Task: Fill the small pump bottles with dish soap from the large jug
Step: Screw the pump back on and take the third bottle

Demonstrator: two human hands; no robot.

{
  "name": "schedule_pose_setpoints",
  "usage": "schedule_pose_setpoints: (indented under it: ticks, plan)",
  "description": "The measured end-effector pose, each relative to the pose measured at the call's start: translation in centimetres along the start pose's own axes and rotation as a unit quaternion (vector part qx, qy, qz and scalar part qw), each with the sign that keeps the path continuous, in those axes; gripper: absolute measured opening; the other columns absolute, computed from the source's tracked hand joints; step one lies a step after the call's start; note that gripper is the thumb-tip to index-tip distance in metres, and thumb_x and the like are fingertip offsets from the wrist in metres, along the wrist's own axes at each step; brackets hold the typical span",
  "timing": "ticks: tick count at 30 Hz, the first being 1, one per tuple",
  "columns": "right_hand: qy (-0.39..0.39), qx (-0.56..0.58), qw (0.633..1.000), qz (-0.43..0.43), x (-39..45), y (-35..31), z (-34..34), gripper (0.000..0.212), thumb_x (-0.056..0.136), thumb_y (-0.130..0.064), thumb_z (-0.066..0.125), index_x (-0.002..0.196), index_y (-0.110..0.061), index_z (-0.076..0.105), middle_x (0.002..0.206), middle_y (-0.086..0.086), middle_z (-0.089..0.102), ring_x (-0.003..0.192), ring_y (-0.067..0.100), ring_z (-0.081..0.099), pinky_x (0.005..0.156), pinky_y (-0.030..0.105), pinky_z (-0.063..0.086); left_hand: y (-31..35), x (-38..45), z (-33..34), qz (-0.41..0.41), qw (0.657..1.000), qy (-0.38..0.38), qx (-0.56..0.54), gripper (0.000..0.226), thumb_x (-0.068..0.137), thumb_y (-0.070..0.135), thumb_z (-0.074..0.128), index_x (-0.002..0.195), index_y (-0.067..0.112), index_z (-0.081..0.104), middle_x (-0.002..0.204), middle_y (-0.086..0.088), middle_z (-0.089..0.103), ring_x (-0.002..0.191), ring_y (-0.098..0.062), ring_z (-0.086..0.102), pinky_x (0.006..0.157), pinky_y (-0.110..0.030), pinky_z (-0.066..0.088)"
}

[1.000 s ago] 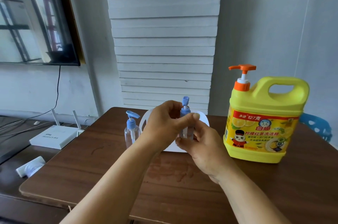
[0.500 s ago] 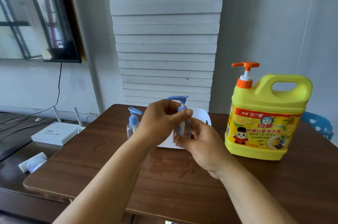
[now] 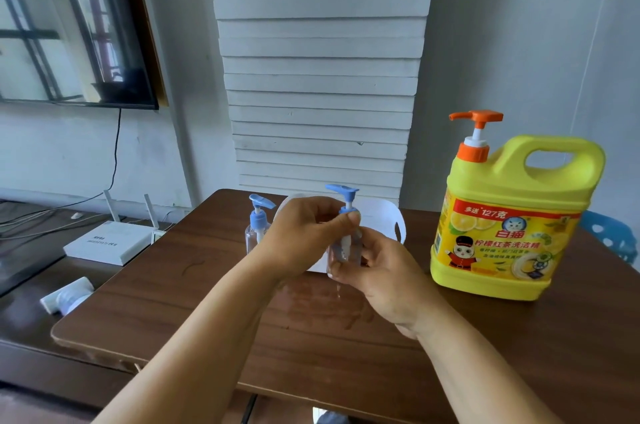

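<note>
I hold a small clear pump bottle point(image 3: 343, 252) above the middle of the brown table point(image 3: 346, 337). My right hand point(image 3: 377, 271) wraps its body from the right. My left hand point(image 3: 304, 233) pinches the blue collar of its pump head point(image 3: 343, 195), whose nozzle points left. A second small clear bottle with a blue pump point(image 3: 257, 228) stands on the table just left of my left hand. The large yellow dish soap jug point(image 3: 505, 219) with an orange pump stands upright at the right.
A white plastic piece point(image 3: 384, 219) lies behind my hands. A white router point(image 3: 107, 245) and a white tube point(image 3: 65, 295) lie on the lower dark surface to the left. A blue chair point(image 3: 613, 236) shows behind the jug. The table's front edge is near.
The blue pump head has turned in my left hand's grip: its nozzle pointed away, now it points left. Both hands stay on the bottle.
</note>
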State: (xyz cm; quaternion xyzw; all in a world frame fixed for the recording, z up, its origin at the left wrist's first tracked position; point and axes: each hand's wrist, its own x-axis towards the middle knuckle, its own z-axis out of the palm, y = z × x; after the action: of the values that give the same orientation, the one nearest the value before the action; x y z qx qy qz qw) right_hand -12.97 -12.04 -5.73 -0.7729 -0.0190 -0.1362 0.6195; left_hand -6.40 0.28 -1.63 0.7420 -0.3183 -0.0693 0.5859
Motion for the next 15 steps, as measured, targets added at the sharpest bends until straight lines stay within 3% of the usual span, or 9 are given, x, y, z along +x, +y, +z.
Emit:
schedule_pose_setpoints:
  ticks: [4,7,9,11,13,15]
  plan:
    - [-0.009,0.002,1.0,0.012,0.6,0.4,0.7,0.033,0.082,-0.017,0.069,0.113,-0.024,0.059,0.107,-0.008,0.068,0.102,0.004,0.062,0.092,0.032,0.051,-0.4,-0.1,0.3,-0.005,0.997,0.073,0.022,0.007,0.08,0.021,0.069,0.086,0.019,0.069,0.091,-0.001,0.072,0.084,-0.013,0.067,0.08,-0.027,0.052]
    - [0.004,-0.025,0.999,0.026,1.1,0.9,1.9,0.032,0.081,-0.025,0.068,0.11,-0.028,0.055,0.105,-0.012,0.066,0.098,0.002,0.062,0.086,0.026,0.051,-0.5,-0.4,-0.1,-0.011,0.995,0.082,0.055,0.005,0.079,0.018,0.069,0.082,0.014,0.068,0.072,-0.001,0.065,0.066,-0.011,0.059,0.063,-0.021,0.047]
    - [0.019,-0.06,0.998,0.032,1.5,1.2,2.8,0.028,0.078,-0.025,0.067,0.102,-0.031,0.054,0.095,-0.016,0.066,0.091,0.0,0.063,0.078,0.018,0.049,-0.7,-0.5,-0.5,-0.033,0.993,0.093,0.072,0.01,0.079,0.019,0.068,0.084,0.01,0.067,0.073,-0.01,0.065,0.07,-0.018,0.061,0.067,-0.03,0.05]
    - [0.028,-0.081,0.996,0.032,1.7,1.4,3.6,0.025,0.075,-0.022,0.066,0.093,-0.033,0.053,0.082,-0.019,0.064,0.078,-0.006,0.062,0.064,0.008,0.044,-1.0,-0.7,-1.0,-0.051,0.987,0.12,0.099,0.01,0.078,0.021,0.069,0.084,0.013,0.066,0.081,-0.007,0.069,0.075,-0.017,0.064,0.073,-0.032,0.05]
    - [0.027,-0.113,0.993,0.03,2.0,1.6,4.5,0.023,0.074,-0.022,0.066,0.092,-0.029,0.055,0.081,-0.016,0.064,0.076,-0.002,0.061,0.064,0.013,0.046,-1.2,-0.9,-1.6,-0.06,0.978,0.151,0.133,0.025,0.077,0.022,0.069,0.101,0.015,0.064,0.092,0.0,0.07,0.082,-0.013,0.064,0.076,-0.027,0.049]
    - [0.019,-0.149,0.988,0.031,2.3,1.7,5.4,0.02,0.072,-0.021,0.066,0.09,-0.02,0.058,0.087,-0.006,0.066,0.081,0.011,0.062,0.075,0.028,0.05,-1.2,-1.1,-2.4,-0.051,0.971,0.173,0.158,0.05,0.077,0.02,0.068,0.125,0.016,0.052,0.1,0.005,0.066,0.085,-0.008,0.062,0.079,-0.021,0.046]
